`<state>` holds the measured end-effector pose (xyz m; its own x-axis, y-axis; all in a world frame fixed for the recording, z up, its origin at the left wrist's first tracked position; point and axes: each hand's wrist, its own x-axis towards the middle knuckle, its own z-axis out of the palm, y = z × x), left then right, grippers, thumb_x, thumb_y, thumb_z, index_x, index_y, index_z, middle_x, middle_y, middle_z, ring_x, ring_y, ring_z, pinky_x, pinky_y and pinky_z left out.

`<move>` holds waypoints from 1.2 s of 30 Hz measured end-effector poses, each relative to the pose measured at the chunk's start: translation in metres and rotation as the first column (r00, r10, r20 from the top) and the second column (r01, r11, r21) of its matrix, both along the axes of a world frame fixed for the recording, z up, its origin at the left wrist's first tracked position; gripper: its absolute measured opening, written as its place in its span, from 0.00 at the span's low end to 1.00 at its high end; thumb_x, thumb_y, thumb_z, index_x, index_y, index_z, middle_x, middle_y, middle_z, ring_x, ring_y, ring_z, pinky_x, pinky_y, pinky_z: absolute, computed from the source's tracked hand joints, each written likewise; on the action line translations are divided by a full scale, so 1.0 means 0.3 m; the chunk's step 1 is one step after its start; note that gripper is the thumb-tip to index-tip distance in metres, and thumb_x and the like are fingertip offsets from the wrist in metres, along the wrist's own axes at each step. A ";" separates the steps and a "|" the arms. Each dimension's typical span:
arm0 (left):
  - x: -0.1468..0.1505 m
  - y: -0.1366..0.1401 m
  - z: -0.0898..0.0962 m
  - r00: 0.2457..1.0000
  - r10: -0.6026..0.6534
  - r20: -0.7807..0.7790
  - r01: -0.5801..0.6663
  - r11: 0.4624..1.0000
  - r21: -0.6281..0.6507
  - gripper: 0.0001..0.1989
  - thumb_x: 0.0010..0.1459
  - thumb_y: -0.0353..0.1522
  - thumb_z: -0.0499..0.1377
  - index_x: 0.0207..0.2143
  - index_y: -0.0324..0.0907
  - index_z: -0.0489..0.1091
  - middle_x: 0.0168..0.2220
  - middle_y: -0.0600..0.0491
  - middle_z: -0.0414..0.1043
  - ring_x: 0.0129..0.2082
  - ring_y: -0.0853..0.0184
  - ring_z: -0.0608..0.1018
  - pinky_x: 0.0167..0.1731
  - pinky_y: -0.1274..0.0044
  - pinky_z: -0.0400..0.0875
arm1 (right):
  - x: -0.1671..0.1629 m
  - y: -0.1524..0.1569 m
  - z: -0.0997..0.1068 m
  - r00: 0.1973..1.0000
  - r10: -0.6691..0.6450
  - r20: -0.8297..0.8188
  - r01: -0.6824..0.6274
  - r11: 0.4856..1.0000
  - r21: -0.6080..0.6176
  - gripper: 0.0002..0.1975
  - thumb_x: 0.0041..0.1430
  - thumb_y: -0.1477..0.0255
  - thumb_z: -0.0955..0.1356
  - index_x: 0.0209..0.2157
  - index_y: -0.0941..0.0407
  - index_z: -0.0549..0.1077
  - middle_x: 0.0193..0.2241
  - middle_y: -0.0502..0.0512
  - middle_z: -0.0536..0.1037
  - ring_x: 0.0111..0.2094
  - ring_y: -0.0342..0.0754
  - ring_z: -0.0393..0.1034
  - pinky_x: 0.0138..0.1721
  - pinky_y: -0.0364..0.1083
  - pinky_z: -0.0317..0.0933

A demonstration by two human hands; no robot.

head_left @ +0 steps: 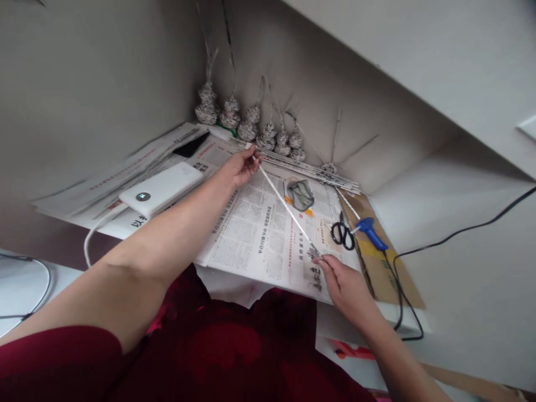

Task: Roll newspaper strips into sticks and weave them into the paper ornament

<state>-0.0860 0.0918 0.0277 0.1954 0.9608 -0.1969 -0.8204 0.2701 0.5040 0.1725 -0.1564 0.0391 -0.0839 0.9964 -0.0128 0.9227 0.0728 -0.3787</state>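
Note:
A thin white rolled-paper stick [285,205] is stretched slantwise over the spread newspaper [247,234]. Its far end is pinched in the fingers of my left hand [243,166], close to the bundle of paper sticks [305,167]. My right hand [345,287] has its fingers closed on the near end, by the front edge of the newspaper. Black-handled scissors [343,235] lie beyond my right hand, beside a blue glue gun [371,231]. Between the bundle and the scissors is a dark grey-green mesh-like piece [300,195] on the paper.
Several woven paper gourds [249,124] stand along the wall, loose ends pointing up. A white power bank [163,187] with a cable sits at left, near a black flat object [190,145]. Cardboard [389,273] lies under the glue gun, whose black cord [452,229] runs right.

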 end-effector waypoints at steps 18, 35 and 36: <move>0.009 0.006 -0.014 0.999 -0.001 0.032 0.003 0.999 -0.049 0.04 0.60 0.27 0.54 0.34 0.40 0.68 0.19 0.54 0.66 0.27 0.71 0.72 0.25 0.82 0.68 | -0.075 0.034 -0.012 0.893 -0.175 -0.413 0.063 0.961 -0.271 0.16 0.60 0.57 0.61 0.37 0.54 0.70 0.22 0.47 0.67 0.21 0.42 0.64 0.24 0.42 0.58; 0.011 0.004 -0.017 0.999 -0.003 -0.035 0.002 0.999 -0.033 0.08 0.61 0.27 0.54 0.27 0.38 0.65 0.20 0.54 0.65 0.24 0.75 0.70 0.21 0.87 0.65 | -0.065 0.032 -0.027 0.994 -0.063 -0.089 0.062 0.998 -0.015 0.15 0.61 0.60 0.60 0.34 0.54 0.72 0.21 0.49 0.73 0.22 0.44 0.67 0.27 0.43 0.57; 0.011 0.004 -0.017 0.999 -0.009 -0.035 0.008 0.999 -0.034 0.08 0.61 0.27 0.54 0.27 0.38 0.65 0.20 0.54 0.66 0.24 0.75 0.70 0.21 0.87 0.65 | -0.059 0.031 -0.030 0.991 -0.068 -0.117 0.064 0.997 -0.039 0.16 0.61 0.60 0.60 0.33 0.54 0.72 0.21 0.49 0.73 0.22 0.45 0.68 0.27 0.43 0.58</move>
<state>-0.0827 0.0932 0.0226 0.1956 0.9519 -0.2359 -0.8000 0.2940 0.5230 0.1549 -0.1472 0.0303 -0.0213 0.9989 -0.0419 0.8735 -0.0018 -0.4869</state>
